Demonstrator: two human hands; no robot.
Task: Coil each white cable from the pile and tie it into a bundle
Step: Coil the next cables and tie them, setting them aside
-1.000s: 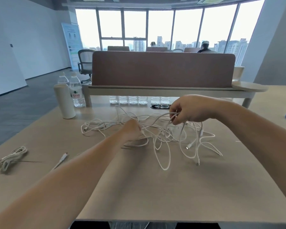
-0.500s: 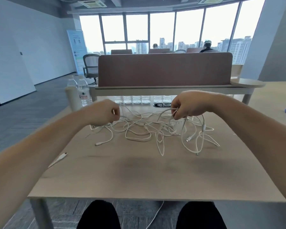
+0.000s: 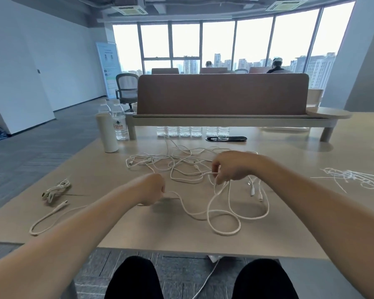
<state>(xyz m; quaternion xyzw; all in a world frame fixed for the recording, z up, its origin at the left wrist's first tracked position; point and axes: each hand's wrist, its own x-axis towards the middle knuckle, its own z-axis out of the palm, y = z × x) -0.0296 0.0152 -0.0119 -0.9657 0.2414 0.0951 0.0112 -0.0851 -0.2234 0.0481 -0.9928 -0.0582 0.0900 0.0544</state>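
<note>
A tangled pile of white cables (image 3: 177, 162) lies on the tan table (image 3: 289, 229) in front of me. My right hand (image 3: 233, 168) pinches loops of one white cable (image 3: 222, 219), whose loops hang down and spread over the table below it. My left hand (image 3: 152, 189) is closed round the same cable further along, low over the table to the left. A tied cable bundle (image 3: 55, 189) lies at the far left. Another loose white cable (image 3: 48, 216) runs past my left forearm.
A white cylinder bottle (image 3: 107, 134) and water bottles (image 3: 118, 124) stand at the back left. More bottles (image 3: 190, 131) line up under a raised shelf with a brown divider (image 3: 222, 93). Thin white ties (image 3: 350, 176) lie at the right. A black cable port (image 3: 226, 138) sits behind the pile.
My left hand has come down and toward me, drawing the cable out to the left. My right hand has lowered, and more cable loops now lie on the near table.
</note>
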